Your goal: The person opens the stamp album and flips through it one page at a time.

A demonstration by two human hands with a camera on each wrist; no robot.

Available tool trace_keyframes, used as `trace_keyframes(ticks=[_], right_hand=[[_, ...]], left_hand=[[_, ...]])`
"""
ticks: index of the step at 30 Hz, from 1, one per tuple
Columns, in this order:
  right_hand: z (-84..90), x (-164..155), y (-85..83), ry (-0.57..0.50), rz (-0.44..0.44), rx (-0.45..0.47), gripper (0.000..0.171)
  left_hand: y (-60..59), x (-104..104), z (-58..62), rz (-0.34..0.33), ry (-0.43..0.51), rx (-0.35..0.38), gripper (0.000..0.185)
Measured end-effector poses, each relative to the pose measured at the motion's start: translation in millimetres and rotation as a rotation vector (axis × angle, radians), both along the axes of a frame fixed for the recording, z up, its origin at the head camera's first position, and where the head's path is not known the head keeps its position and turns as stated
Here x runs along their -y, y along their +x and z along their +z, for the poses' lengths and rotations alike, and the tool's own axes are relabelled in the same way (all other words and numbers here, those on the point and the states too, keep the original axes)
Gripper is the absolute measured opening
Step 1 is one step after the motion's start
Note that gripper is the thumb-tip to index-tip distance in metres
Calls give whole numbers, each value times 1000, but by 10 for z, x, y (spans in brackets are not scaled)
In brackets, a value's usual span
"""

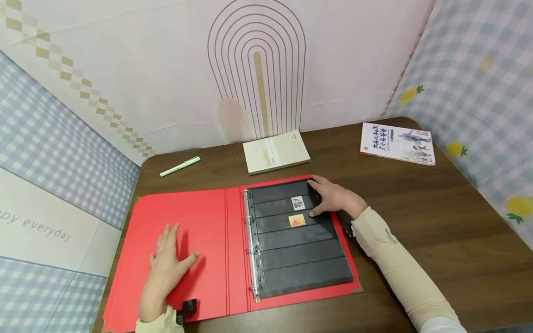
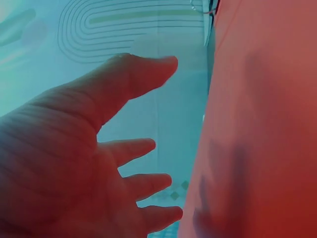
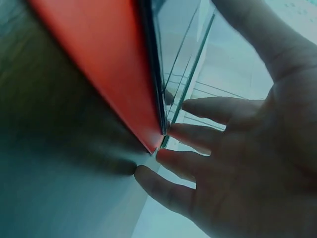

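**Dark wood table [image 1: 433,208], red binder [image 1: 200,210] laid open**

Left hand [image 1: 166,268] hangs over the binder's left half, fingers spread wide, nothing in them. Green pen [image 1: 180,166] behind that, then a cream notebook [image 1: 276,152] at the back. Right of the ring mechanism [image 1: 251,263] lies a black page [image 1: 301,259] with two small stamps [image 1: 297,203] near its upper right. Right hand [image 1: 335,196] is at that edge, fingers spread; can't tell if they grip anything. Looks like page-handling to me; lifting it would call for a gentle edge pinch, clear of the stamps. Far right, a picture book [image 1: 397,143].
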State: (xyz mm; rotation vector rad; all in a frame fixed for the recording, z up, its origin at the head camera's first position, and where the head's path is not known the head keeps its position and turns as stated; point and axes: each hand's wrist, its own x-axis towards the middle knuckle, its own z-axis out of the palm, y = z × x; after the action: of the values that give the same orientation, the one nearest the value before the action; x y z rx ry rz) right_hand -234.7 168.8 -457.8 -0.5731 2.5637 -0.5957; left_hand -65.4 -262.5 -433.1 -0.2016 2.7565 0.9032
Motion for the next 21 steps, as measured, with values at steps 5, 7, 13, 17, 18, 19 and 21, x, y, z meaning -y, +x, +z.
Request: trace_keyframes(ticks=[5, 7, 13, 17, 18, 19, 21], right_hand=[[-9, 3, 15, -4, 11, 35, 119], [-20, -3, 16, -1, 19, 41, 122], [-55, -42, 20, -4, 37, 52, 127], [-69, -69, 31, -23, 39, 42, 125], [-74, -75, 33, -24, 41, 42, 125], [-78, -78, 37, -26, 42, 42, 124], [-85, -81, 41, -32, 53, 34, 122]], left_hand=[[-63, -60, -75, -18, 21, -25, 104], [-80, -69, -101, -24, 29, -35, 106], [-96, -86, -142, -52, 36, -80, 107], [-104, -139, -163, -76, 45, -74, 105], [-104, -155, -171, -83, 46, -65, 104], [-103, -172, -180, -91, 46, -55, 104], [-101, -203, -204, -105, 45, -36, 105]])
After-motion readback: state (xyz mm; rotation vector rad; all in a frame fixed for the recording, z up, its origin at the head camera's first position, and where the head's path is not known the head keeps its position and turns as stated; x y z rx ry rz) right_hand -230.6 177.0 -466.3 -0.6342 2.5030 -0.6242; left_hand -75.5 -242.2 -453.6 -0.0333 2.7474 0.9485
